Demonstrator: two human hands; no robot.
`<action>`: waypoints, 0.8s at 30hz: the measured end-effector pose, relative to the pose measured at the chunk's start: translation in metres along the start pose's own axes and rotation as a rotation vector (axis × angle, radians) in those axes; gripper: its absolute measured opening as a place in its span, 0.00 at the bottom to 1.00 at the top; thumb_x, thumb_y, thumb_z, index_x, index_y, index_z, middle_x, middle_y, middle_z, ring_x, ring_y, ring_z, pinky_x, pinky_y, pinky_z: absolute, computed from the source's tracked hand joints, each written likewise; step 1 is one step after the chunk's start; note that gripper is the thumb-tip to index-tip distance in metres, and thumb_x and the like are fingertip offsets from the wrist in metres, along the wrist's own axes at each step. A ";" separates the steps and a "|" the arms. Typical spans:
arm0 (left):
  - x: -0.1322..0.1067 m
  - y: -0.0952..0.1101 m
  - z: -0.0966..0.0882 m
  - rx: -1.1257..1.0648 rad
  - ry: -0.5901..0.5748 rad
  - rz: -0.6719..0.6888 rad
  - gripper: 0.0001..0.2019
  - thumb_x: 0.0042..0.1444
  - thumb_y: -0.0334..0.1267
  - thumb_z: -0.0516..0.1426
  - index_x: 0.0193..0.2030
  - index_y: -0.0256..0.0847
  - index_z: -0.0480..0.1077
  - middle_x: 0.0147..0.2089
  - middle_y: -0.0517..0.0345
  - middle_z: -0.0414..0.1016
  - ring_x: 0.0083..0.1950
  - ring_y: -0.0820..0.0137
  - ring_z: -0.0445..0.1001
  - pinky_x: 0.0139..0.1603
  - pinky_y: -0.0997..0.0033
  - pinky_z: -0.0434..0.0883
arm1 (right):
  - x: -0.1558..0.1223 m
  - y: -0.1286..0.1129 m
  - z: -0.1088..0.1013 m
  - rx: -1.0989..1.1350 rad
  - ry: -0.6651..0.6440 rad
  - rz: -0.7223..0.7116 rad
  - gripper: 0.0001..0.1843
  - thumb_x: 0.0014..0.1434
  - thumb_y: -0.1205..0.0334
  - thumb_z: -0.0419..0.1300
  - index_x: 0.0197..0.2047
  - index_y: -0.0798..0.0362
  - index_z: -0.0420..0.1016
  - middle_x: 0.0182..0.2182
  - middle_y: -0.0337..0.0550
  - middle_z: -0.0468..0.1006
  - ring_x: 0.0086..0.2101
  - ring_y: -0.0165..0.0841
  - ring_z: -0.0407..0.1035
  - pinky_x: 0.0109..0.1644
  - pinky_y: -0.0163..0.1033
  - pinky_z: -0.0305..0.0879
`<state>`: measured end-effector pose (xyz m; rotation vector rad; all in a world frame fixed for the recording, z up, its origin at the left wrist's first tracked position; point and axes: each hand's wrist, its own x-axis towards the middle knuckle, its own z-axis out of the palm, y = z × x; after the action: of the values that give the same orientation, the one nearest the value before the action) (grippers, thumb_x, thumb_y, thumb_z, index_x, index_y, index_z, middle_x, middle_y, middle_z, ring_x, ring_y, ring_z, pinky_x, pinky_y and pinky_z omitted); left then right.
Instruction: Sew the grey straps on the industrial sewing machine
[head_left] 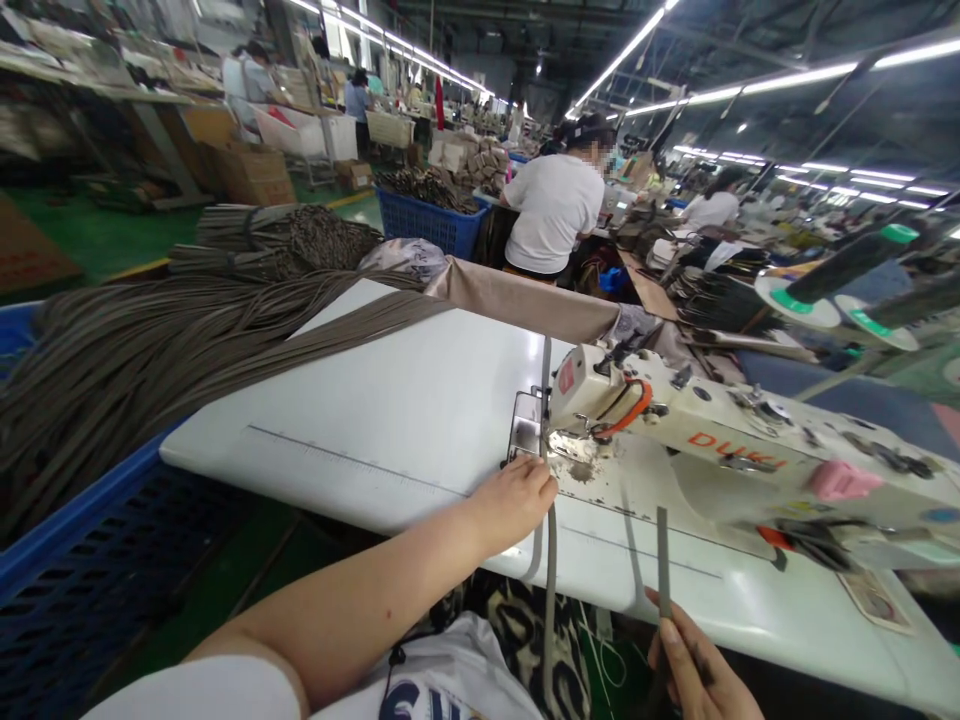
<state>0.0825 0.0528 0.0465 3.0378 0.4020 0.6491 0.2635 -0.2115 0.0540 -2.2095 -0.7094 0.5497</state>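
My left hand (521,495) rests on the white sewing table, its fingers curled and pressed on a long grey-brown strip (551,570) just in front of the presser foot. The strip passes under the head of the sewing machine (592,390) and hangs over the table's front edge towards my lap. To the right, my right hand (697,660) pinches another grey-brown strip (663,550) between thumb and fingers, its end pointing up above the table edge. The lower part of that strip is hidden by the hand.
Bundled grey-brown strips (97,370) spill from a blue basket (90,560) onto the left of the sewing table (390,400). Thread cones (847,270) stand behind the machine at right. A person in a white shirt (555,215) sits ahead, near another blue basket (431,220).
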 end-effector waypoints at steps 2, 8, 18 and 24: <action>0.000 0.000 0.001 -0.005 0.013 0.009 0.08 0.68 0.27 0.52 0.48 0.33 0.71 0.53 0.42 0.72 0.59 0.61 0.73 0.72 0.58 0.63 | 0.004 -0.001 0.005 -0.018 0.004 -0.015 0.37 0.49 0.26 0.63 0.51 0.45 0.83 0.24 0.40 0.80 0.26 0.40 0.74 0.26 0.38 0.70; 0.000 0.000 0.002 -0.015 0.037 0.012 0.07 0.68 0.27 0.52 0.47 0.34 0.71 0.48 0.46 0.72 0.57 0.61 0.75 0.70 0.58 0.65 | 0.011 -0.010 0.015 -0.023 -0.009 -0.056 0.34 0.51 0.28 0.63 0.49 0.44 0.84 0.25 0.42 0.81 0.28 0.41 0.76 0.28 0.38 0.72; 0.000 0.001 0.002 0.015 0.028 0.017 0.08 0.69 0.29 0.52 0.48 0.35 0.72 0.50 0.45 0.74 0.57 0.61 0.75 0.70 0.59 0.65 | 0.020 -0.024 0.031 -0.050 -0.024 -0.143 0.35 0.56 0.31 0.60 0.52 0.50 0.84 0.28 0.43 0.83 0.32 0.42 0.77 0.31 0.38 0.74; 0.000 0.000 0.000 -0.002 0.018 0.021 0.08 0.70 0.30 0.52 0.48 0.35 0.72 0.50 0.46 0.74 0.56 0.62 0.74 0.69 0.60 0.65 | 0.021 -0.025 0.044 -0.108 -0.030 -0.238 0.36 0.58 0.29 0.57 0.51 0.51 0.84 0.32 0.45 0.84 0.36 0.42 0.78 0.39 0.38 0.76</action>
<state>0.0825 0.0532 0.0461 3.0406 0.3708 0.6773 0.2467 -0.1611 0.0411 -2.1782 -1.0224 0.4332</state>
